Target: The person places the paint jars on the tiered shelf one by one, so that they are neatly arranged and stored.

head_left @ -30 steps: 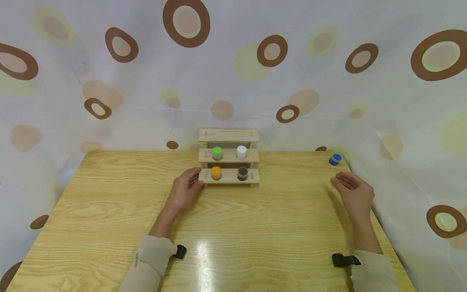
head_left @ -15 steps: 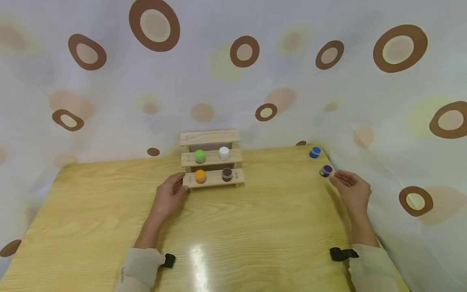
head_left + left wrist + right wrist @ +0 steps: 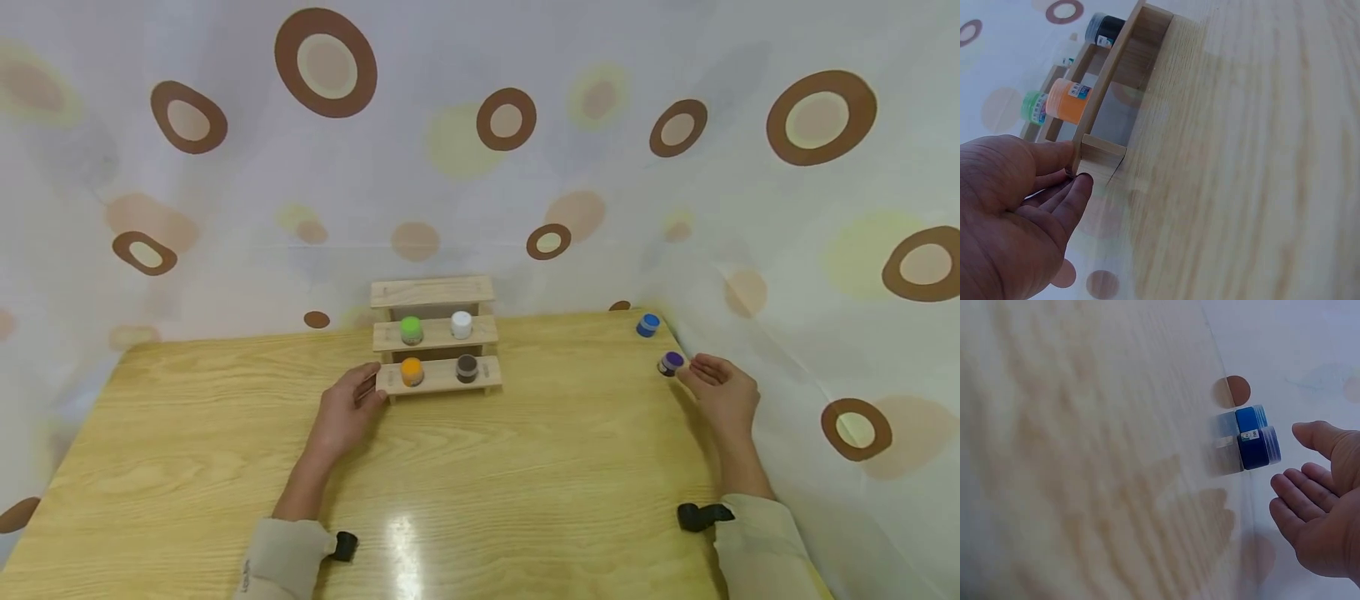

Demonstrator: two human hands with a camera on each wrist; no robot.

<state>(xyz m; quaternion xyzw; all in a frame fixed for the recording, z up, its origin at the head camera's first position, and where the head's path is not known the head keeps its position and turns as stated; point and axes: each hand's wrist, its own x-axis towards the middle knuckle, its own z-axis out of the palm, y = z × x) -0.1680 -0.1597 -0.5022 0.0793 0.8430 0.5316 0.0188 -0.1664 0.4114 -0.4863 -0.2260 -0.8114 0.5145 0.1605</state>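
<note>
A three-step wooden rack (image 3: 432, 292) stands at the back of the table. A green-lidded jar (image 3: 411, 331) and a white jar (image 3: 461, 325) sit on its middle step. The lowest step carries an orange jar (image 3: 412, 372) and a dark brown jar (image 3: 467, 368). My left hand (image 3: 347, 414) pinches the left end of that lowest step between thumb and fingers, seen closely in the left wrist view. At the far right, my right hand (image 3: 725, 400) is beside a purple-lidded jar (image 3: 671, 363), thumb and fingers parted and holding nothing. Behind that jar stands a blue jar (image 3: 648, 325).
A patterned cloth (image 3: 420, 167) hangs directly behind the table (image 3: 525, 492) and along its right side. The rack's top step bears no jar. Both wrists wear a black strap mount.
The head view has turned right. My right hand has shifted right, away from the purple jar, which it hid at first. My left hand stays at the rack's end.
</note>
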